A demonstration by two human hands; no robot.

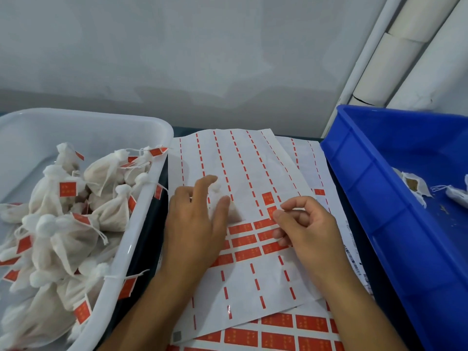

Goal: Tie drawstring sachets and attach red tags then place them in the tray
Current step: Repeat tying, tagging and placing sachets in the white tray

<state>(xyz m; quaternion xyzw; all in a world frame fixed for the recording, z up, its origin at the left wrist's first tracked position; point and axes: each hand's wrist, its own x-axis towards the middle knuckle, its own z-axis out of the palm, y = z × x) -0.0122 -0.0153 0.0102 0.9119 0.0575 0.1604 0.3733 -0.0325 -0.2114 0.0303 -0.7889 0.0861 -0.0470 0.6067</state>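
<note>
A white sachet lies on the sticker sheet, blurred and partly hidden. My left hand holds it, with its neck between thumb and forefinger. My right hand pinches a red tag at the sheet's surface with thumb and forefinger, the other fingers curled. Rows of red tags remain on the sheet between both hands. On the left, the white tray holds several tied sachets with red tags on their strings.
A blue bin on the right holds open sachets with loose strings. More sticker sheets lie under the top one. A grey wall rises behind the table, with white pipes at the back right.
</note>
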